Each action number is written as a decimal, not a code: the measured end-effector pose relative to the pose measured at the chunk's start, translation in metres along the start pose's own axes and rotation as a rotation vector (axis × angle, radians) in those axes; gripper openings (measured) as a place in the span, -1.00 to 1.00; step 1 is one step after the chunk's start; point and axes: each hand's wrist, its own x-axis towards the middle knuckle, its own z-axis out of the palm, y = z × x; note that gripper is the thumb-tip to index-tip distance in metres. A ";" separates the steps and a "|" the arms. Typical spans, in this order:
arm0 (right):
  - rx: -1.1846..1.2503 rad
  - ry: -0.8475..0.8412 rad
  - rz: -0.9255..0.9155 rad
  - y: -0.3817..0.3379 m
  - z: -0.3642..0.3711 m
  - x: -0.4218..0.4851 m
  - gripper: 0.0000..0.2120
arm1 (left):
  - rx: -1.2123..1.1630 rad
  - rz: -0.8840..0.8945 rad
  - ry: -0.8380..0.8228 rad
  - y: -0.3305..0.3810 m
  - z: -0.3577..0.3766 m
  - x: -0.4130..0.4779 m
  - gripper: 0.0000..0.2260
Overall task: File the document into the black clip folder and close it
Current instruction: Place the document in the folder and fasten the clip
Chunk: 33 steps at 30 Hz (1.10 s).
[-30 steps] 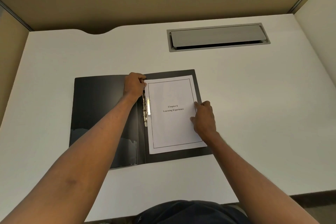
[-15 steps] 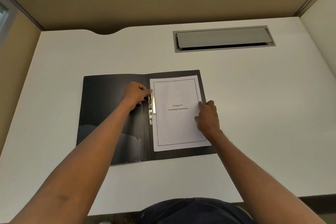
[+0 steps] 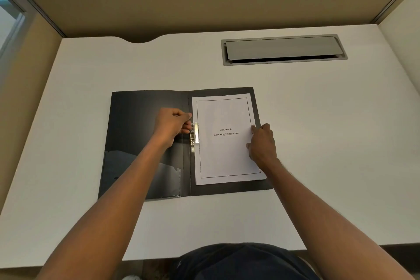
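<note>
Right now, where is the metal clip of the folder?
In the head view, the metal spring clip sits by the open black folder's spine, between the left hand and the white document's left edge.

Black clip folder [image 3: 145, 134] with a silver metal clip [image 3: 194, 137]; white document [image 3: 227, 138], black border and lettering; white desk [image 3: 318, 120]; grey cable hatch [image 3: 284, 49].
</note>
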 end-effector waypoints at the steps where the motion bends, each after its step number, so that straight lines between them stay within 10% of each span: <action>1: -0.003 0.000 0.000 0.000 0.000 0.000 -0.45 | -0.033 -0.020 0.000 -0.002 -0.001 -0.006 -0.90; 33: -0.069 -0.016 -0.032 -0.002 -0.006 0.001 -0.61 | 0.123 -0.039 0.294 -0.069 0.037 -0.078 -0.88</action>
